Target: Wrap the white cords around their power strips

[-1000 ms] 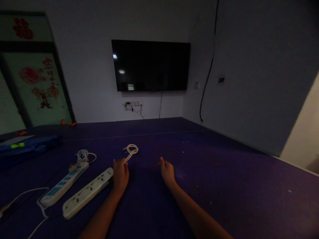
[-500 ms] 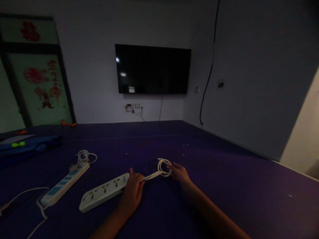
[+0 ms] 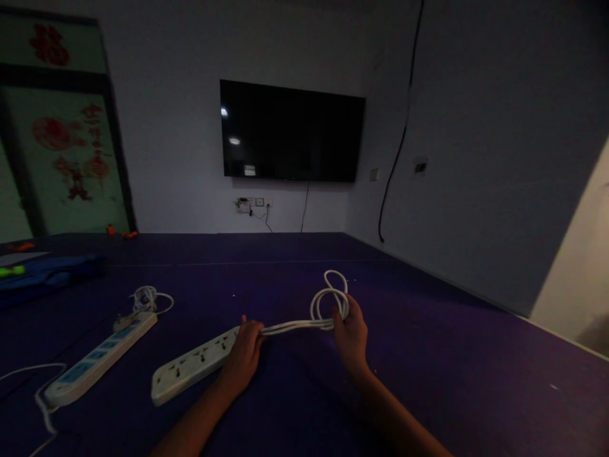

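A white power strip (image 3: 190,366) lies on the purple surface, its sockets facing up. My left hand (image 3: 245,349) is closed over its right end, where the white cord (image 3: 290,326) comes out doubled. That end of the strip is hidden under my fingers. To the right, my right hand (image 3: 351,330) grips the coiled part of the cord, with loops standing up above and left of the fingers. Between my hands the cord runs nearly straight.
Another power strip (image 3: 104,358), with blue socket panels and a bundled white cord (image 3: 145,298), lies at the left. Blue cloth (image 3: 61,273) and small orange objects (image 3: 128,235) are farther back. A television (image 3: 292,133) hangs on the wall; a black cable (image 3: 397,152) dangles right of it.
My right hand has risen and moved slightly right with the coil, whose loops have opened wider. The cord between my hands is longer. My left hand remains on the strip's end.
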`<action>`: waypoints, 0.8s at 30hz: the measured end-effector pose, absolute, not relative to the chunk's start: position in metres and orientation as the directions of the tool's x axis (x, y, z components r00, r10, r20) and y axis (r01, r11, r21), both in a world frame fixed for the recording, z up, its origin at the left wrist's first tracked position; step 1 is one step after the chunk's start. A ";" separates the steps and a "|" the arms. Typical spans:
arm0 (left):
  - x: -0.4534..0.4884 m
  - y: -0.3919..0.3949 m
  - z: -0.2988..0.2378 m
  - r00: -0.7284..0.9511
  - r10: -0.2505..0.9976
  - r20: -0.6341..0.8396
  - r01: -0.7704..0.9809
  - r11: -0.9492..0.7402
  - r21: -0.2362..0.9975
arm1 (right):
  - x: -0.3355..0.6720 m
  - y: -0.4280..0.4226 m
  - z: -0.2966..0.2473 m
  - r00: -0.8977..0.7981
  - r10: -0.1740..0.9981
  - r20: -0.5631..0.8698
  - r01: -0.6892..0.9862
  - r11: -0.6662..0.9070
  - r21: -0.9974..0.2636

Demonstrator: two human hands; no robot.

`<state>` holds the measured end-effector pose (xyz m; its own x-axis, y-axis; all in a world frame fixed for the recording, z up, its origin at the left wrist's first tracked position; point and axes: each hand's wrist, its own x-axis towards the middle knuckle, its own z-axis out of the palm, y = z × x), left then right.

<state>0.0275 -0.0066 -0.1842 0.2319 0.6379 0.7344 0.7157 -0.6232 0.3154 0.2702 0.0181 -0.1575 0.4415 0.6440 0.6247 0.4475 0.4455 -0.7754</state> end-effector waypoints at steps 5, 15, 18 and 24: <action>0.031 0.007 -0.182 0.284 0.656 0.700 0.719 -0.628 0.297 | 0.267 0.007 -0.149 0.457 0.524 0.719 0.516 0.503 -0.694; 0.032 -0.002 -0.189 0.246 0.705 0.665 0.781 -0.551 0.294 | 0.258 -0.002 -0.152 0.231 0.375 0.898 0.681 0.597 -0.424; 0.038 -0.019 -0.192 0.194 0.733 0.652 0.801 -0.502 0.327 | 0.257 -0.003 -0.154 0.085 0.361 0.929 0.707 0.635 -0.311; 0.058 -0.053 -0.182 0.095 0.772 0.628 0.720 -0.489 0.492 | 0.251 -0.014 -0.146 -0.294 0.334 0.896 0.741 0.672 -0.007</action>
<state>0.0582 -0.0534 -0.1819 0.0947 0.7724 0.6281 0.7202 -0.4887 0.4924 0.2507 -0.0139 -0.1463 -0.2941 0.3337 0.8956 0.7409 0.6716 -0.0070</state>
